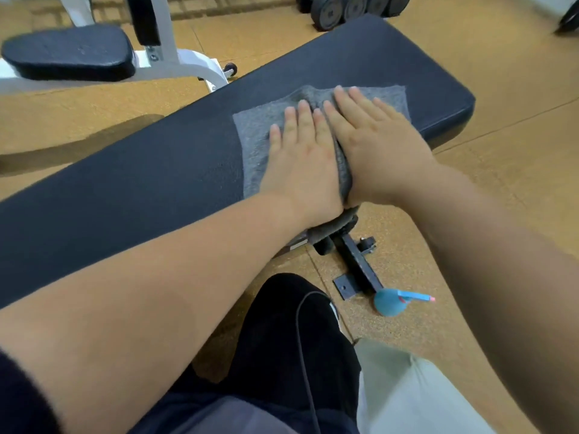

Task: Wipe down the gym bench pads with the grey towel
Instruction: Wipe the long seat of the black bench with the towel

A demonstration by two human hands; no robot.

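Head view. Grey towel (258,133): matte, felt-like, rectangular. Spread across the dark padded worktop (156,177) near its far right end, with the near edge drooping over the worktop's side above a black steel foot (357,267). Rumpled into a raised ridge down the middle, flatter toward the left and far right corners.

Left hand (300,161) and right hand (382,151) laid palm down on the towel, side by side, with the ridge squeezed between them. Fingers (302,117) of the left straight and slightly spread, tips short of the towel's far edge. Fingers (344,101) of the right straight too, reaching almost to that edge. Nothing gripped or pinched, only flat pressure on the cloth.

Beyond, a second dark pad (69,51) on a white frame (194,61), and weight plates (332,10) on the tan floor (501,151). Near the steel foot, a teal rounded object (388,303) with a blue, pink-tipped stem.
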